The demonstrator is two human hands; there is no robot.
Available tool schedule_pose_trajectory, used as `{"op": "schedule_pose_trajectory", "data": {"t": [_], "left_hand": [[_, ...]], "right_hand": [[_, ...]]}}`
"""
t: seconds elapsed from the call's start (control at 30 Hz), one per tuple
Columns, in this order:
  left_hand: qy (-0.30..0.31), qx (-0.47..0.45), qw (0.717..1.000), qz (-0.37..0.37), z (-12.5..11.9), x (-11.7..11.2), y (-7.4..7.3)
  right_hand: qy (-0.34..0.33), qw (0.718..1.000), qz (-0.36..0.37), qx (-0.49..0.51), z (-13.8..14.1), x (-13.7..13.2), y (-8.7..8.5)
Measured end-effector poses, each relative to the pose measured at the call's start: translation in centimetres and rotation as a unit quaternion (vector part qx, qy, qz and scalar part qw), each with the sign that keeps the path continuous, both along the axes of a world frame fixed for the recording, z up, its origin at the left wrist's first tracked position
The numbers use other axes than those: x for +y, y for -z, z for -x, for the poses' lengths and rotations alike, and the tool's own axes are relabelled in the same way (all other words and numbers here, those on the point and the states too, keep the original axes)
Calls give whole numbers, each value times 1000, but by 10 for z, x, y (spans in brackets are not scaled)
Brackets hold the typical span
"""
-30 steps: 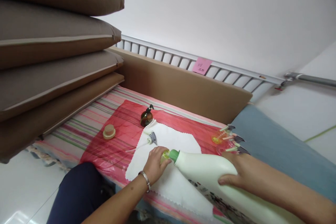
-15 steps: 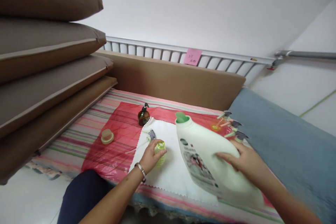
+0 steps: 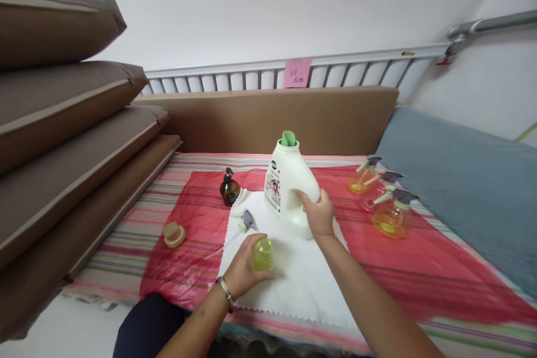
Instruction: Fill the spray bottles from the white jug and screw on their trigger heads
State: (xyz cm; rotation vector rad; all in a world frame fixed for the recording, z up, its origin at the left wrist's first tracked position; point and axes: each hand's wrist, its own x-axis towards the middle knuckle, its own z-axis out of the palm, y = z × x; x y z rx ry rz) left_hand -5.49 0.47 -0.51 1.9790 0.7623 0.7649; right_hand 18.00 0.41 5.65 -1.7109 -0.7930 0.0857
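Observation:
My right hand [image 3: 319,212] grips the handle of a large pale green detergent jug [image 3: 289,173]. The jug is upright over the back of a white cloth [image 3: 302,285], its green spout uncapped; I cannot tell if its base touches the cloth. On the cloth's front left part, my left hand [image 3: 247,268] is wrapped round a small yellow-green bottle [image 3: 263,254] with an open neck. Behind that hand lies a grey and green spray nozzle [image 3: 246,220], its thin tube reaching left over the cloth's edge.
A dark brown pump bottle [image 3: 229,190] stands behind the cloth. The jug's pale cap [image 3: 173,234] rests on red plastic sheeting [image 3: 197,190] at left. Several spray bottles stand at right, the closest one clear [image 3: 390,221]. Brown cushions [image 3: 75,92] are stacked at far left.
The jug has swung from a leftward tilt to upright and moved back and left, over the cloth. My left hand still holds the small bottle. The view has shifted a little.

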Motion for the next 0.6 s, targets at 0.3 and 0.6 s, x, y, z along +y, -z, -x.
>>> {"op": "schedule_pose_trajectory", "data": {"t": [0.3,0.6], "left_hand": [[-79,-50,994,56,7,-6,-7],[-130,-169,956,200,66,17,-37]], "right_hand": [[-60,998,30,16,-7,4,39],[-96,993,-13,-66,8,-41,-7]]}}
